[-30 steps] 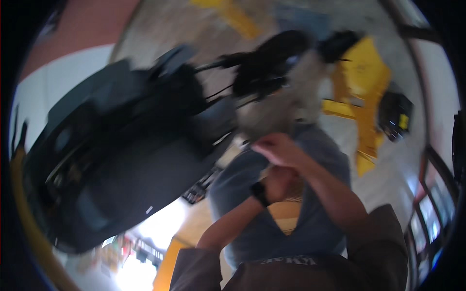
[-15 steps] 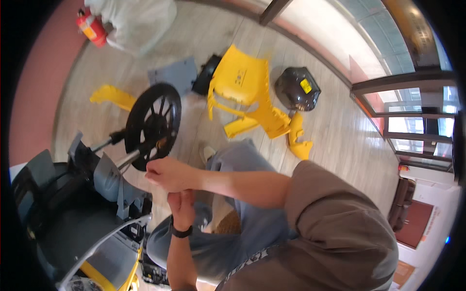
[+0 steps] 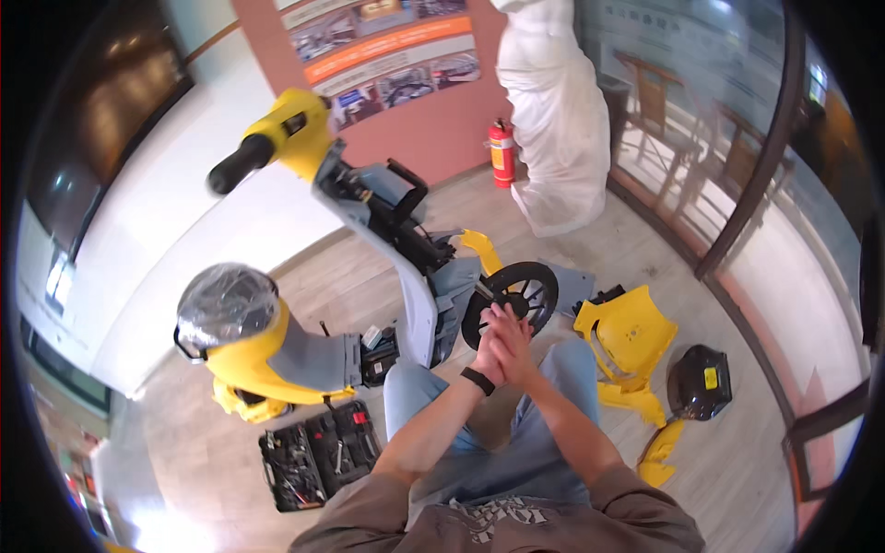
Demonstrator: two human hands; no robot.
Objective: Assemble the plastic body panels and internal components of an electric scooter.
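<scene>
Over my lap, close to the black front wheel (image 3: 544, 284) of a partly stripped yellow and grey scooter (image 3: 419, 313), my two hands are clasped together. My left hand (image 3: 489, 361), with a black band (image 3: 477, 381) at its wrist, is partly covered by my right hand (image 3: 513, 339). Their fingers look closed and laced into each other. No object shows between them, though the palms are hidden. Behind the fingertips the wheel stands upright, apart from my hands as far as I can see. An open black tool case (image 3: 300, 505) lies on the floor to my left.
On the floor to the right lie a large yellow body panel (image 3: 636, 323), smaller yellow pieces (image 3: 660, 456) and a dark glossy cover (image 3: 687, 387). A plastic-wrapped seat (image 3: 229, 300) tops the scooter's rear. Behind stand a fire extinguisher (image 3: 501, 157) and a white-wrapped object (image 3: 558, 120).
My view has swung toward the scooter and back wall. Before, my right hand was pinched with my left fist under its wrist; now both hands are clasped together.
</scene>
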